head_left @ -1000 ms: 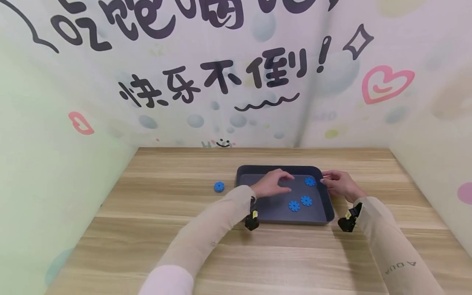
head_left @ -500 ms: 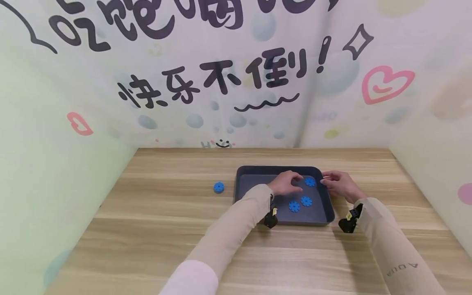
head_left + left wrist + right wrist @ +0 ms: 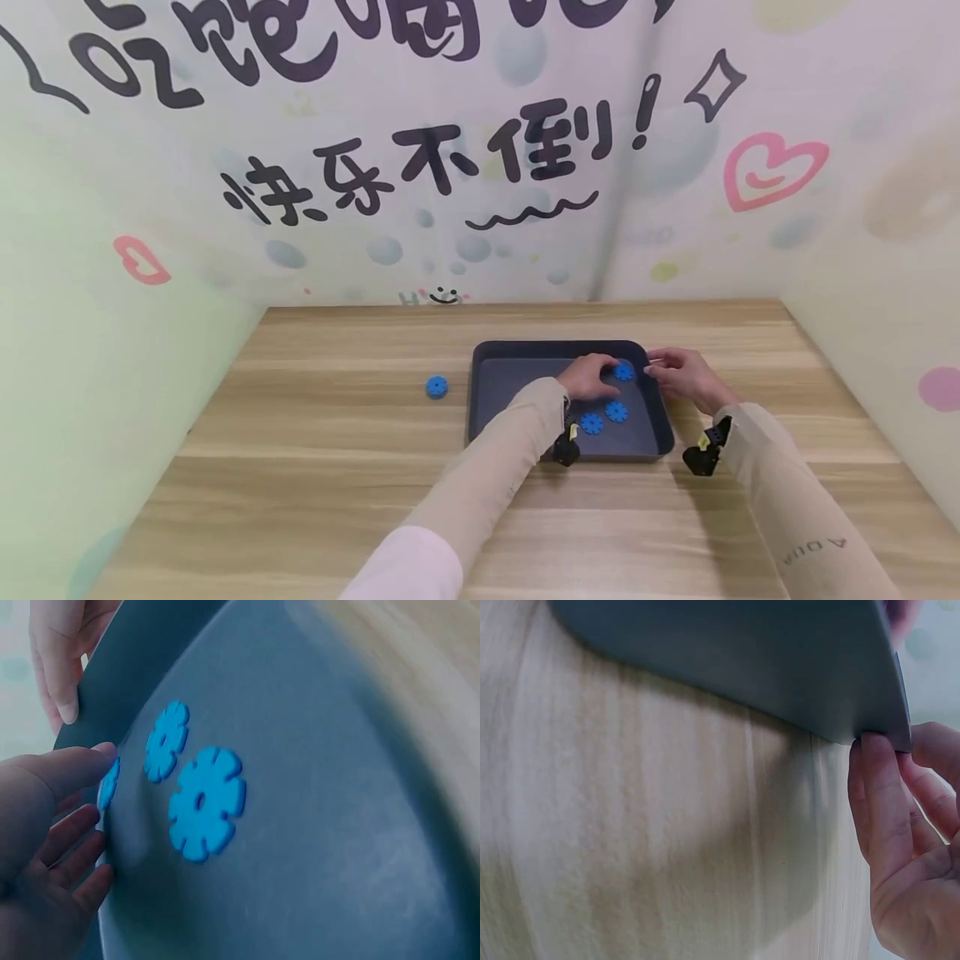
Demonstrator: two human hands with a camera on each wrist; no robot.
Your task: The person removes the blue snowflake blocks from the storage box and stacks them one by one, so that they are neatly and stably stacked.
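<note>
Three blue notched interlocking discs [image 3: 592, 423] lie flat in a dark grey rectangular tray [image 3: 510, 379]. My left hand [image 3: 588, 377] is over the tray, its fingertips beside the rearmost disc [image 3: 624, 372]. From the left wrist, thumb and fingers of that hand [image 3: 56, 825] look spread apart, with the disc partly hidden behind the thumb; contact cannot be made out. At the tray's right rim, my right hand [image 3: 686, 379] pinches the wall between thumb and fingers. The right wrist view shows those fingers [image 3: 889, 802] against the tray's outer side.
Outside the tray, to its left, a small stack of blue discs [image 3: 437, 387] sits on the wooden table [image 3: 337, 467]. A printed curtain wall [image 3: 420, 233] stands behind the table, with pale side walls left and right.
My left hand has moved right across the tray to the rearmost disc. The right hand keeps its hold on the rim. The head view has turned slightly.
</note>
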